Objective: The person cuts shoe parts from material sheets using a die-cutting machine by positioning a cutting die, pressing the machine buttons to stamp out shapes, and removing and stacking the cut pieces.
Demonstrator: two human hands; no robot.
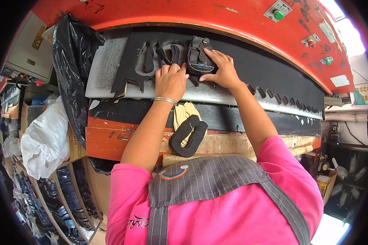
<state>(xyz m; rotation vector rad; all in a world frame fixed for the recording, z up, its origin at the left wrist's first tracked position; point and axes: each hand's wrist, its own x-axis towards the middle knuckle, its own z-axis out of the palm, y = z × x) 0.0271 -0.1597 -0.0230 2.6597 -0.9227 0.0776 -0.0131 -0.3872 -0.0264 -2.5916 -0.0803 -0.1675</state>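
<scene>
Right hand [225,71]: spread, thumb and fingers apart, touching the right side and near edge of the cutting die [199,65].
Left hand [170,83]: fingers bent, close together beside the die; whether they pinch anything cannot be told.
Cutting die: on the black sheet [129,61], beside U-shaped cutouts [147,61].
White board [100,73]: under the sheet.
Black U-shaped pad [177,143]: on beige pieces [180,116], nearer the person.
Red machine [171,12]: beyond the sheet, its green button [278,15] at upper right.
</scene>
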